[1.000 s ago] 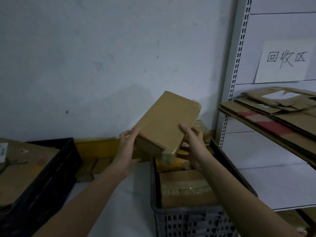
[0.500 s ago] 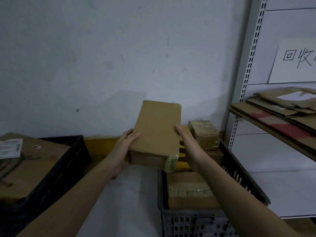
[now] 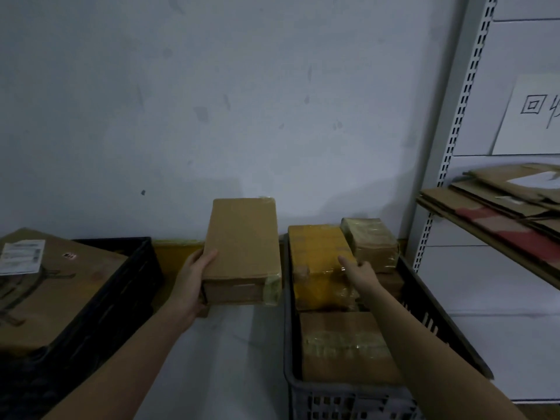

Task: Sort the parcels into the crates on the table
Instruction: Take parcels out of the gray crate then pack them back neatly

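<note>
Held at centre frame, between two crates: a plain brown cardboard parcel point(image 3: 244, 250), flat and rectangular, tape wrapped round its lower right corner. Gripped along its left edge by the left hand point(image 3: 194, 278), fingers over the top face, palm against the side and underneath. Carried one-handed and level, so probably light; stiff-sided, dry and matte, unlikely to slip. Best taken by the long edges or supported from beneath, clear of the glossier taped corner.

At right centre, the right hand point(image 3: 362, 272), holding nothing, fingers stretched forward over the yellow-taped parcel point(image 3: 318, 256) in the grey crate point(image 3: 348, 398); whether touching or just above, impossible to tell. Beside it toward the upper right, a small tape-wrapped parcel point(image 3: 371, 242) perched high in the same crate. Nearer the lower edge, another brown parcel point(image 3: 342, 344) with a clear tape band. Crate close to full, little free room inside; anything added likely to sit on top, with some risk of sliding off.

At lower left, a black crate point(image 3: 121, 286) almost filled by a large labelled box point(image 3: 54, 286). Between the crates, a strip of pale table point(image 3: 230, 359), with a yellow band point(image 3: 175, 253) along the wall behind. At far right, a metal shelf upright point(image 3: 448, 165), flattened cardboard point(image 3: 497, 204) stacked on a shelf, and a handwritten paper sign point(image 3: 533, 116), partly cut off.
</note>
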### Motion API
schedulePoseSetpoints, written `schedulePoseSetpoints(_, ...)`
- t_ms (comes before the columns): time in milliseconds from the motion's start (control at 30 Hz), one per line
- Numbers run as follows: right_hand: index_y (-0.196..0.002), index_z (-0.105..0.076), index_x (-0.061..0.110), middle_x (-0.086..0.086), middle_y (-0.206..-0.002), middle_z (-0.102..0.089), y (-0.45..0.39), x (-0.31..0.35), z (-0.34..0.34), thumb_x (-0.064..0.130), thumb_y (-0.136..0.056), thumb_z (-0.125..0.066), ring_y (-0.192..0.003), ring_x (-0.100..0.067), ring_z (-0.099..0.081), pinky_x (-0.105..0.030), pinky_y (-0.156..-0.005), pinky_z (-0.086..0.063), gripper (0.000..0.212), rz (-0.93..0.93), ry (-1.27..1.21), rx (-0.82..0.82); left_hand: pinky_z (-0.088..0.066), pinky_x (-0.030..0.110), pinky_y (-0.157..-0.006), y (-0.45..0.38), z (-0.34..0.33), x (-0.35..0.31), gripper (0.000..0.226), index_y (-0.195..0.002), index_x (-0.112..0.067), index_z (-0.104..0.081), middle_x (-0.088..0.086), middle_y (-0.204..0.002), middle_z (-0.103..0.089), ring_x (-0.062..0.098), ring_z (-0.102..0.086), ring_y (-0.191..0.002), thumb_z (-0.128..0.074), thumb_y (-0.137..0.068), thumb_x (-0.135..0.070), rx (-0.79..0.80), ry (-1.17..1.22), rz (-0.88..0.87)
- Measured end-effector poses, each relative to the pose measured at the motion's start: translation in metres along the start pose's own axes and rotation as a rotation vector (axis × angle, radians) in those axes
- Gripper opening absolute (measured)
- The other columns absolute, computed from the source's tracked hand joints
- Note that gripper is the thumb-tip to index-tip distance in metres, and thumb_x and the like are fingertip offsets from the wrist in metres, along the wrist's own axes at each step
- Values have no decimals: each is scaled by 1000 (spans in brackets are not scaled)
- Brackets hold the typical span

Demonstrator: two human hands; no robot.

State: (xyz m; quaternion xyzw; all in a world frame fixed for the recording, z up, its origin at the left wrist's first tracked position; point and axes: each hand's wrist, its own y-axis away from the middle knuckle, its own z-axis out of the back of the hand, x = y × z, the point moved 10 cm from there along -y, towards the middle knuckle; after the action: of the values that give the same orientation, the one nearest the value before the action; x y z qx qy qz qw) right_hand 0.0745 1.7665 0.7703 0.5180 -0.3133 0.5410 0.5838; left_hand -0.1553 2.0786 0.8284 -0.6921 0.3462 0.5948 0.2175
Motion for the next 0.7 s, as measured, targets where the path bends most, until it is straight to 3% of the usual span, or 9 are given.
schedulePoseSetpoints(100, -156, -14, 4, -18, -156, -32, -3, -1, -9, 54, -92, -60, -139, -40, -36, -50, -105, -39, 93, -21, -6, -3, -60, 49, -74, -4, 13, 12, 57, -127, -32, -60, 3, -114, -70, 27, -67, -102, -72, -77, -55, -11, -66, 25)
schedulePoseSetpoints(200, -149, -22, 2, -20, -139, -48, -3, -2, -10, 43, -93, -64, -123, -38, -49, -49, -93, -46, 82, 2, -28, -75, -55, 57, -88, -6, 23, 21, 70, -126, -33, -60, 3, -116, -69, 28, -66, -105, -74, -64, -60, -26, -80, 39)
schedulePoseSetpoints(300, -139, -32, 2, -17, -119, -54, -2, -3, -10, 37, -95, -63, -100, -30, -52, -47, -83, -51, 64, 24, -6, -99, -57, 55, -85, -6, 30, 25, 63, -130, -33, -58, 3, -119, -68, 28, -66, -106, -73, -74, -56, -36, -78, 48)
schedulePoseSetpoints(400, -133, -38, 2, -14, -112, -54, 0, -1, -7, 38, -95, -64, -107, -36, -56, -55, -90, -52, 58, 42, 22, -108, -58, 53, -83, -6, 38, 26, 57, -133, -33, -56, 3, -119, -68, 28, -67, -104, -71, -81, -52, -56, -64, 57)
schedulePoseSetpoints(500, -132, -41, 3, -7, -102, -54, 8, 11, 0, 40, -93, -65, -105, -34, -57, -57, -89, -53, 60, 73, -6, -122, -56, 55, -86, -6, 48, 21, 64, -132, -33, -56, 4, -119, -68, 28, -66, -105, -73, -74, -54, -70, -77, 52)
schedulePoseSetpoints(633, -138, -41, 6, -12, -125, -56, 25, 41, 20, 46, -92, -64, -111, -34, -57, -56, -88, -54, 66, 157, -57, -142, -57, 40, -72, -9, 65, 10, 55, -135, -24, -56, 6, -121, -68, 27, -67, -105, -69, -86, -45, -85, -64, 15)
schedulePoseSetpoints(700, -138, -41, 7, -10, -124, -54, 37, 56, 28, 48, -93, -62, -104, -28, -56, -51, -79, -57, 64, 212, -117, -143, -56, 39, -72, -9, 74, 9, 50, -132, -19, -60, 8, -120, -68, 29, -66, -106, -68, -88, -43, -98, -40, 25)
